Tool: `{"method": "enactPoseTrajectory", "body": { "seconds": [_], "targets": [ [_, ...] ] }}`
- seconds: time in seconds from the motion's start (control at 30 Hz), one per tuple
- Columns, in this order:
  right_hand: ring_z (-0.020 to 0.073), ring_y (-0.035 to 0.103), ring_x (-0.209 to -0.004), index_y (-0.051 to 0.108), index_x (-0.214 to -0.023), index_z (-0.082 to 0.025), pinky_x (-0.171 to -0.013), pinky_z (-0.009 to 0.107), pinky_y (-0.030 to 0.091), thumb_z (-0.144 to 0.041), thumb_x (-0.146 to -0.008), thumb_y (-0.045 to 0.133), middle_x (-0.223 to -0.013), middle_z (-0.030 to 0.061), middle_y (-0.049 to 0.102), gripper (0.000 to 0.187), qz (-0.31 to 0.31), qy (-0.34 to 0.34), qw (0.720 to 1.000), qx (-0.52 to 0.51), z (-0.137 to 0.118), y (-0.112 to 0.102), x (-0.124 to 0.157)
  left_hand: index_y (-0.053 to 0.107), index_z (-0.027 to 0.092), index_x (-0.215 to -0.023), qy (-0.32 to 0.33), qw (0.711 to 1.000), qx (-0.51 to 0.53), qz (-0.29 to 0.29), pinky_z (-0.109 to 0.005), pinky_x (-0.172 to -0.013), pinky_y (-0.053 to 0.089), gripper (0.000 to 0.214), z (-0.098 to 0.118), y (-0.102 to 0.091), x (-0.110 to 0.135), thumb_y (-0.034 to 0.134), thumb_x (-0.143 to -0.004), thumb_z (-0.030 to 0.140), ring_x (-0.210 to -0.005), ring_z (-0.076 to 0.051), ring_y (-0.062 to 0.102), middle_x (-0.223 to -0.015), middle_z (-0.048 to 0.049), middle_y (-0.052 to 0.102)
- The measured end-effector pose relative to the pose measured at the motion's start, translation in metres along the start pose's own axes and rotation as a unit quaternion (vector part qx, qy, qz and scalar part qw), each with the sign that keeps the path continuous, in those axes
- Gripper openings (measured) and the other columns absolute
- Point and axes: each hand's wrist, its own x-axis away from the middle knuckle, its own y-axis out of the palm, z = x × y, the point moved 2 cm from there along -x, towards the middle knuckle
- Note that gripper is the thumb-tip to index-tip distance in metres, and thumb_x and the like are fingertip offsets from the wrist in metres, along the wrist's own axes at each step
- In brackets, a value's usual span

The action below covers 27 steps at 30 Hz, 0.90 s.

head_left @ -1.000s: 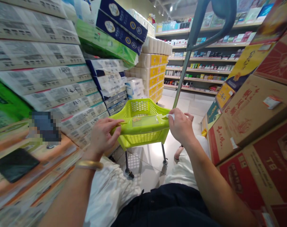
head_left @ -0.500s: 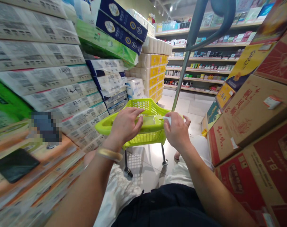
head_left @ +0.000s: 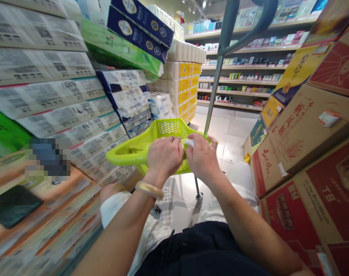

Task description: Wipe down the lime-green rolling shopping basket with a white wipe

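Observation:
A lime-green plastic basket (head_left: 125,158) on metal legs with casters stands between my knees. My left hand (head_left: 165,155), with a gold-coloured bangle at the wrist, is closed over the near rim of the basket, its fingers curled out of sight. Right beside it my right hand (head_left: 202,155) pinches a small white piece (head_left: 188,142) like a wipe or tissue, held against the same rim. The two hands almost touch. From the basket's right side a metal pole (head_left: 213,92) rises to a grey handle (head_left: 228,28).
Stacked paper packs (head_left: 59,99) rise on the left. A dark phone-like slab (head_left: 15,206) lies on orange packs (head_left: 62,199). Cardboard cartons (head_left: 315,130) wall the right side. Stocked shelves (head_left: 243,67) stand beyond the tiled floor (head_left: 229,132).
My left hand has moved right along the rim and its fingers have curled over it. My right hand has shifted slightly left with the white piece, closing the space between the hands.

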Motion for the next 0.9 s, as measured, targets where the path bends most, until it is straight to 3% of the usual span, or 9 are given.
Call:
{"method": "enactPoseTrajectory", "body": {
  "seconds": [0.1,0.2,0.4,0.6,0.7,0.9],
  "targets": [
    [0.0228,0.064,-0.100,0.055,-0.110,-0.019,-0.111,0.041,0.020,-0.015,-0.092,0.038,-0.108,0.0093,0.071,0.026,-0.039,-0.017,0.999,-0.005,-0.011,0.001,-0.002,0.070,0.019,-0.108,0.000,1.000,-0.004,-0.007,-0.040,-0.079,0.047,0.040,-0.002,0.000,0.000,0.033,-0.098,0.031,-0.091,-0.027,0.067,-0.098,-0.0091,0.073],
    [0.0223,0.064,-0.098,0.056,-0.105,-0.020,-0.112,0.043,0.018,-0.016,-0.092,0.039,-0.102,0.0068,0.071,0.022,-0.053,-0.031,0.998,0.004,-0.005,-0.003,0.000,0.069,0.019,-0.112,-0.005,1.000,-0.001,0.007,-0.040,-0.079,0.047,0.040,-0.005,0.001,0.002,0.035,-0.098,0.032,-0.092,-0.027,0.067,-0.100,-0.0080,0.074],
    [0.0234,0.062,-0.094,0.057,-0.102,-0.020,-0.107,0.046,0.021,-0.016,-0.089,0.041,-0.096,0.0067,0.070,0.020,0.008,0.013,0.999,0.050,0.026,-0.010,0.001,0.068,0.020,-0.119,-0.014,1.000,0.009,0.019,-0.040,-0.084,0.048,0.042,-0.010,0.004,0.004,0.034,-0.097,0.032,-0.095,-0.026,0.067,-0.107,-0.0060,0.074],
    [0.0254,0.059,-0.098,0.061,-0.104,-0.018,-0.101,0.040,0.031,-0.013,-0.087,0.046,-0.101,0.0094,0.068,0.024,0.001,-0.039,0.998,0.049,-0.004,0.005,0.004,0.070,0.021,-0.114,-0.024,1.000,-0.001,0.013,-0.039,-0.082,0.048,0.040,-0.009,0.003,0.003,0.035,-0.096,0.031,-0.094,-0.026,0.067,-0.103,-0.0058,0.074],
    [0.0235,0.059,-0.099,0.062,-0.108,-0.021,-0.104,0.040,0.028,-0.013,-0.088,0.047,-0.104,0.0071,0.068,0.026,-0.002,-0.055,0.998,0.028,-0.012,0.008,0.008,0.071,0.021,-0.111,-0.020,1.000,-0.003,0.011,-0.039,-0.082,0.048,0.039,-0.010,0.002,0.004,0.036,-0.096,0.030,-0.094,-0.026,0.067,-0.104,-0.0059,0.074],
    [0.0220,0.061,-0.101,0.062,-0.103,-0.022,-0.109,0.043,0.020,-0.013,-0.088,0.045,-0.106,0.0045,0.070,0.025,0.039,-0.018,0.999,0.022,0.024,-0.005,0.008,0.069,0.020,-0.119,-0.016,1.000,0.011,0.022,-0.040,-0.085,0.048,0.043,-0.012,0.003,0.005,0.034,-0.097,0.031,-0.095,-0.026,0.067,-0.107,-0.0058,0.074]
  ]
}}
